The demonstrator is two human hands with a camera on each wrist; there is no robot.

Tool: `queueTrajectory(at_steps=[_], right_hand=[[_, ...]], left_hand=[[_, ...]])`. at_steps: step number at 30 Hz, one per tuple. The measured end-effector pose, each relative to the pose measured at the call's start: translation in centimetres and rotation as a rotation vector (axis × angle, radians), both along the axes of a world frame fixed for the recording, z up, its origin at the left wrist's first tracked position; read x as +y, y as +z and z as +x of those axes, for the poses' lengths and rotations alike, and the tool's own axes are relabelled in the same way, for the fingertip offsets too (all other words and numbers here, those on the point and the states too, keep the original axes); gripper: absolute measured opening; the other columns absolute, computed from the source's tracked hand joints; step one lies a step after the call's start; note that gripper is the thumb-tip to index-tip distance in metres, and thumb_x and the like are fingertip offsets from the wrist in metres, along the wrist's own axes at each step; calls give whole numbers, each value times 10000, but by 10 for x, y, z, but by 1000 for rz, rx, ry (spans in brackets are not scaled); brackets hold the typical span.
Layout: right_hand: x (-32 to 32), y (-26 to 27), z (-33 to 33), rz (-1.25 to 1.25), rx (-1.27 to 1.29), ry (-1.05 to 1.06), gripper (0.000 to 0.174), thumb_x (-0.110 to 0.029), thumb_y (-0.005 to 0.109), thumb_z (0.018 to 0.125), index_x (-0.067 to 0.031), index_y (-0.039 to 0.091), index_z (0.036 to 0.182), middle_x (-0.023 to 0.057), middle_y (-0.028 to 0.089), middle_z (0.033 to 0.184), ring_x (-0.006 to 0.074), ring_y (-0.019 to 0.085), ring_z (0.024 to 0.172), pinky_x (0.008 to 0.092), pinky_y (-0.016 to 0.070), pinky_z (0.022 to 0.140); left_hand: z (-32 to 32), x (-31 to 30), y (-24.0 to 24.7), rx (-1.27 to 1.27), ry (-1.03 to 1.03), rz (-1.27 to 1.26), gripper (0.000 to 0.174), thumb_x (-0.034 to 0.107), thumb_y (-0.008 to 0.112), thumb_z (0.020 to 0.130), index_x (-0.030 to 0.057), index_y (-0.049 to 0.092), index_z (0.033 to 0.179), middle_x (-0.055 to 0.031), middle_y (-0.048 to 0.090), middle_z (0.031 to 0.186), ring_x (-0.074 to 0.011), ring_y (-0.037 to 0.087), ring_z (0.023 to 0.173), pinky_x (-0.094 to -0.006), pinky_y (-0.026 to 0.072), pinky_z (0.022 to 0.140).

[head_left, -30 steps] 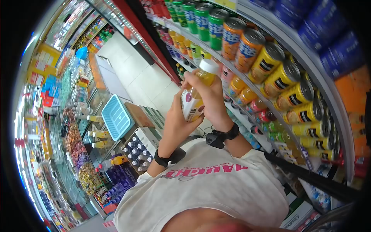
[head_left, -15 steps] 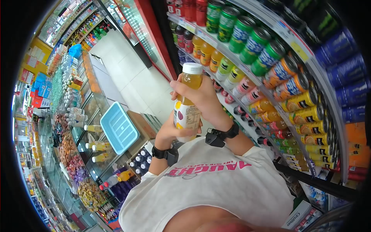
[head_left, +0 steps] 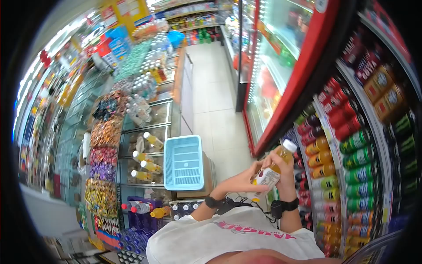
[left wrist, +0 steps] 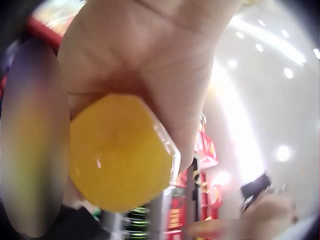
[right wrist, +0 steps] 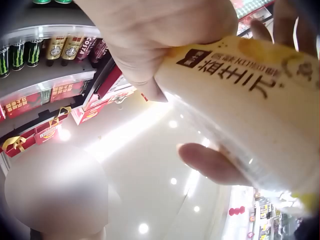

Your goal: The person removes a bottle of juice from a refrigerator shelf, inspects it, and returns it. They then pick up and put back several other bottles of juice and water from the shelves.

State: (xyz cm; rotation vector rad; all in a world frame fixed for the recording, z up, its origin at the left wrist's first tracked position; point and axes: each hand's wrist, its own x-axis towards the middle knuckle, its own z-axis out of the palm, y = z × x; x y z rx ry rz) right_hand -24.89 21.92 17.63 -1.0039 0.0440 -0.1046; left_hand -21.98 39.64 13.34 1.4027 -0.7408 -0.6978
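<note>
Both hands hold a bottle of yellow drink with a white cap and a white label [head_left: 267, 177], tilted with its cap away from the body. The left hand [head_left: 241, 179] grips its lower part. In the left wrist view, the yellow bottle base [left wrist: 120, 152] shows below the palm of that hand [left wrist: 145, 50]. Higher up, just under the cap, the right hand [head_left: 286, 170] wraps round the bottle. Dark printed characters on the label [right wrist: 250, 95] face the right wrist camera, beside the right hand [right wrist: 170, 30].
To the right, shelves carry rows of cans [head_left: 358, 169] and bottled drinks [head_left: 321, 158]. A red-framed glass cooler door [head_left: 281, 114] stands ahead. On the left, a light blue basket [head_left: 200, 163] sits by a glass counter with several yellow bottles [head_left: 151, 167] and wrapped sweets [head_left: 101, 196].
The head view has swung left, so the aisle and basket now sit nearer the middle and the shelves farther right. The bottle has tilted over, its cap pointing to the upper right; both hands kept hold.
</note>
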Motion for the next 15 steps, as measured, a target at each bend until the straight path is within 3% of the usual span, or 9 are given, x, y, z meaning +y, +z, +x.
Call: queueTrajectory(at_steps=[3,4,7,8,13,15], right_hand=[[18,-16,6,-576,95,-152,156,-140,714,919,-15,636,969,78,697,802,165,704,743,354,580,709],[18,-20,11,-802,-49,-116,201,-122,739,877,14,650,995,75,723,848,157,709,777,336,561,703],[28,-31,6,-789,-171,-10,217,-74,742,831,30,668,1007,70,737,910,164,702,823,338,555,744],[28,-32,3,-725,-174,37,232,-70,746,824,29,669,1019,77,736,926,167,702,839,339,554,755],[21,-31,-2,-561,-239,118,283,-57,765,798,37,672,1048,120,726,1027,181,699,934,333,549,811],[11,-29,-6,-655,-272,126,446,-103,801,799,10,606,1184,137,706,1095,206,699,983,341,551,848]], left_hand=[[13,9,21,27,282,-160,926,333,795,868,45,274,1578,-178,419,1540,-286,368,1473,-428,307,1209],[14,7,25,-232,408,-156,798,283,766,900,51,371,1553,-166,515,1484,-257,464,1411,-400,344,1183],[7,-6,47,-299,405,-7,568,208,715,945,35,520,1450,-164,630,1362,-234,583,1294,-382,435,1111],[1,-17,48,-222,466,-42,416,116,684,961,18,601,1357,-133,705,1240,-211,664,1175,-351,515,1022],[-11,-27,44,-317,574,-17,493,49,690,949,15,536,1415,-127,696,1280,-175,668,1163,-329,528,993],[-17,-33,61,-315,615,-28,523,60,691,953,16,502,1439,-131,692,1291,-177,670,1160,-333,526,1001]])
